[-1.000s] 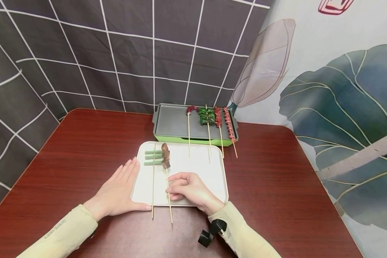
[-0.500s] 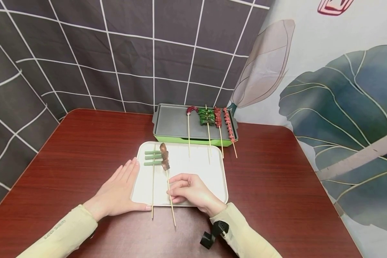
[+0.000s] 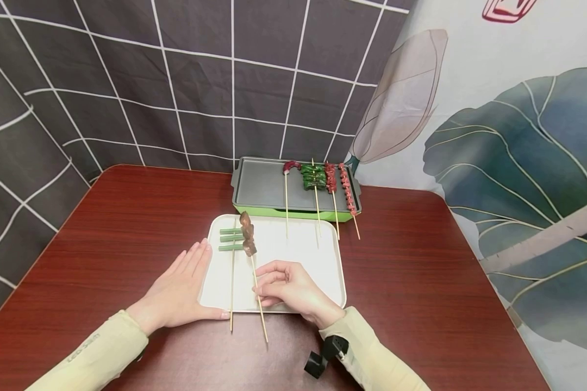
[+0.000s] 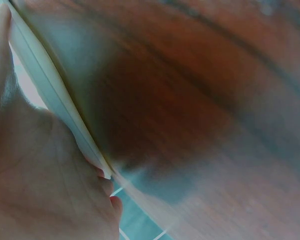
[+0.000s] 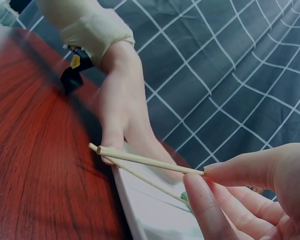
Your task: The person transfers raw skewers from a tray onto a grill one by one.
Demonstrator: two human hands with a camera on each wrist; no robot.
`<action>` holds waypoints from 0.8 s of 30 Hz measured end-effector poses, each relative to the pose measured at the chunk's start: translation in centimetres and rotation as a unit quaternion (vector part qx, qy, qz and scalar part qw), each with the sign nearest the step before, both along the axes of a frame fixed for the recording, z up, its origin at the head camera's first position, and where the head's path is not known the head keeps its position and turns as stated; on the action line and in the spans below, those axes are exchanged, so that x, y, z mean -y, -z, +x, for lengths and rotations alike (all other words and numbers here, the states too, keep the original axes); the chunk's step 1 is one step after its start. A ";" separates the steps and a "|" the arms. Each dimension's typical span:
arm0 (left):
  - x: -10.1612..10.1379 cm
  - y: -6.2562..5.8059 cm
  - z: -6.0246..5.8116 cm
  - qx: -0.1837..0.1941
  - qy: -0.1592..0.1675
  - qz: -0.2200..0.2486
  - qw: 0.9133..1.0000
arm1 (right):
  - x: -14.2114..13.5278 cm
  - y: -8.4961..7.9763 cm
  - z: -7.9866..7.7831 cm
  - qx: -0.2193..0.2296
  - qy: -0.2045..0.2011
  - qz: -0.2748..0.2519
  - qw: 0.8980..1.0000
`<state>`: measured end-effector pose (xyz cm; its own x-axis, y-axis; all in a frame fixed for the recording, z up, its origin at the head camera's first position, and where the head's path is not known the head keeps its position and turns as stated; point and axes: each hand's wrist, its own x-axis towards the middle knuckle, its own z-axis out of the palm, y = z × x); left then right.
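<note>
Between thumb and fingers my right hand [image 3: 293, 288] pinches the stick of a brown meat skewer [image 3: 247, 233], over the left part of a white tray [image 3: 298, 260]. In the right wrist view the pinched stick [image 5: 150, 162] runs out past the fingertips. Beside it a skewer of green bean pieces [image 3: 231, 238] lies on the tray, its stick end past the front rim. My left hand [image 3: 183, 288] rests with straight fingers along the tray's left edge, thumb at the front rim. The left wrist view shows the palm [image 4: 45, 170] against the tray's side [image 4: 65, 95].
Behind the tray stands a green grill with a grey plate [image 3: 261, 187]. On its right side lie a dark red curled skewer [image 3: 291, 167], a green pepper skewer [image 3: 314, 177] and two red meat skewers [image 3: 331, 178]. A gridded dark cloth [image 3: 195, 81] hangs behind the table [image 3: 411, 271].
The meat end of the brown skewer has shifted slightly left and away from me, while its stick end has swung right. My left hand has stayed still.
</note>
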<state>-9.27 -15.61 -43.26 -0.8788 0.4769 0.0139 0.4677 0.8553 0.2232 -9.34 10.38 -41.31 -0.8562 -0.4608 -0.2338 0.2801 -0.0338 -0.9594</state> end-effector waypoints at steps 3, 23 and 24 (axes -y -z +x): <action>0.0 0.0 0.0 -0.001 0.000 -0.001 1.000 | 0.0 -0.2 -0.1 -0.013 -0.007 0.004 1.000; 0.0 0.1 -0.1 -0.001 0.000 0.000 1.000 | -0.5 -2.7 -1.6 -0.067 -0.005 0.023 0.997; 0.0 0.1 0.0 -0.001 0.000 0.000 1.000 | -0.5 -2.9 -1.7 -0.068 -0.004 0.023 0.997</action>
